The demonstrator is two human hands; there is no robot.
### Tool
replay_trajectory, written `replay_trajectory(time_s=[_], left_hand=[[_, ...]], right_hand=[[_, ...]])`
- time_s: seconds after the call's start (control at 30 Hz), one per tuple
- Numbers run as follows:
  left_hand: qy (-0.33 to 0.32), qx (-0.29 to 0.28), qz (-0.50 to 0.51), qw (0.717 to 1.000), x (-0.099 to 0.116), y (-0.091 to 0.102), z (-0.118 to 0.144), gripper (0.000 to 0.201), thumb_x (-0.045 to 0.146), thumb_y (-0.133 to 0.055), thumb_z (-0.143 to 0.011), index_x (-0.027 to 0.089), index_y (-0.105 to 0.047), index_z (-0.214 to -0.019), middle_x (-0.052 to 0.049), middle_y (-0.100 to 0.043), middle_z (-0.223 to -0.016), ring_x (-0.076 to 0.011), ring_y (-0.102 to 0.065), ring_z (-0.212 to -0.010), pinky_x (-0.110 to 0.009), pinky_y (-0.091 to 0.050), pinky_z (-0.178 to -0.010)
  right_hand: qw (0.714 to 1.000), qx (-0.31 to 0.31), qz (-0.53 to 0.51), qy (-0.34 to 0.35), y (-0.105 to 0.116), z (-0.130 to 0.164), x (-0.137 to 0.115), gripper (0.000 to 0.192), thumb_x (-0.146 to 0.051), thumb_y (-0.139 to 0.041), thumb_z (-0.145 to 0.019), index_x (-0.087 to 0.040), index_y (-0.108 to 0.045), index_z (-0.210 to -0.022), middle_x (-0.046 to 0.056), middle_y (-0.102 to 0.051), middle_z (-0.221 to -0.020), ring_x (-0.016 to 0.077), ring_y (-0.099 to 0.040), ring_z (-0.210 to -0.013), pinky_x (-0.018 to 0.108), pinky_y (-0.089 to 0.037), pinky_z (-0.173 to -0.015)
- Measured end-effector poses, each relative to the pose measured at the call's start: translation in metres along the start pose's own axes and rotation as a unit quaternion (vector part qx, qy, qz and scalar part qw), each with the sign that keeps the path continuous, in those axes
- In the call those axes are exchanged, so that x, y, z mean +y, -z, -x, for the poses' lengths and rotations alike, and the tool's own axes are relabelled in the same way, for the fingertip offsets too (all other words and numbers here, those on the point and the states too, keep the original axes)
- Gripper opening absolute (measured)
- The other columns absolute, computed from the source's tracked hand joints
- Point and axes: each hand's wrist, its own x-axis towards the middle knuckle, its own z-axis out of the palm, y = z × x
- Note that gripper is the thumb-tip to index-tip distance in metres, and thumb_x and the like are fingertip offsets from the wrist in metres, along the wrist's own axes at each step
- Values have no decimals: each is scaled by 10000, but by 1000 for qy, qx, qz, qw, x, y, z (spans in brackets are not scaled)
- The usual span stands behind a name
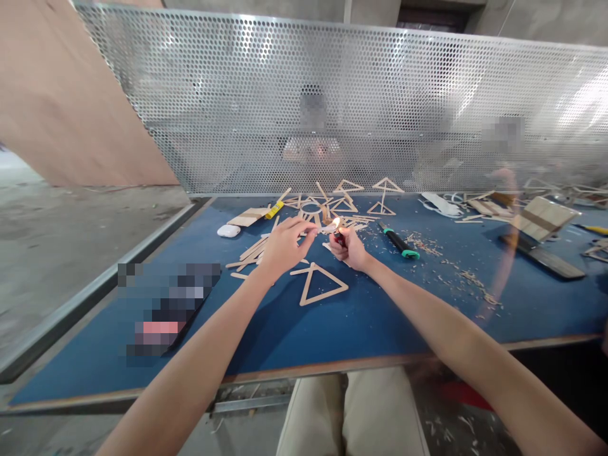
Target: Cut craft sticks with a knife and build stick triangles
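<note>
My right hand [349, 248] is closed around a lighter [339, 238], and a flame [337, 223] burns at its top. Between the thumb and fingertips of my left hand [288, 244] is a thin whitish stick [325, 228], its far end at the flame; I cannot make out its exact kind. Just below my hands a triangle of wooden craft sticks [323, 297] lies flat on the blue table [285, 345]. Loose craft sticks [254, 251] are partly hidden behind my left hand.
Beyond my hands lie several stick frames [381, 209] and a yellow tube [274, 209]. A utility knife [399, 242] rests at right beside wood scraps [470, 282]. A white case [228, 231] sits at left. A perforated metal screen [285, 95] bounds the back.
</note>
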Motion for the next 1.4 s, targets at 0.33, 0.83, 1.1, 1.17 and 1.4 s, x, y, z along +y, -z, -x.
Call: replay_trajectory(time_s=[0.33,0.83,1.1,1.17,1.4], left_hand=[[3,-4,-1,1000,1,1,0,199,310,-521,-1015,232,-697,-1062,-46,-740,-1037,-205,-666,-970,-348,-525,-851],[36,-17,-12,999,3,0,3,224,360,-531,-1020,247,-696,-1120,-18,-731,-1049,-129,-599,-700,-276,-486,-708],[34,-14,-12,999,2,0,3,232,355,-516,-1022,232,-691,-1112,-37,-732,-1040,-144,-631,-744,-280,-491,-708],[31,-11,-8,999,1,0,3,251,357,-503,-1027,224,-690,-1127,-54,-735,-1054,-167,-661,-815,-291,-510,-753],[27,-17,-8,999,1,1,2,273,347,-470,-1042,218,-681,-1157,-61,-742,-1095,-224,-676,-1015,-334,-523,-875]], right_hand=[[1000,-8,-5,0,-1,0,-1,466,-549,-361,-923,-225,-367,-588,-82,-169,-512,85,-65,-447,196,-89,-383],[1000,-4,-6,15,-2,-1,0,567,-673,-410,-919,-218,-367,-583,-89,-176,-502,67,-76,-428,189,-92,-377],[1000,-2,-6,15,-1,-1,0,579,-687,-413,-912,-217,-373,-578,-84,-181,-502,69,-75,-430,194,-87,-376],[1000,-3,-6,13,0,-1,0,580,-694,-407,-913,-218,-369,-584,-85,-179,-504,69,-74,-431,194,-91,-377],[1000,-10,-9,13,0,0,0,577,-694,-416,-905,-217,-367,-585,-88,-171,-506,67,-72,-437,191,-89,-384]])
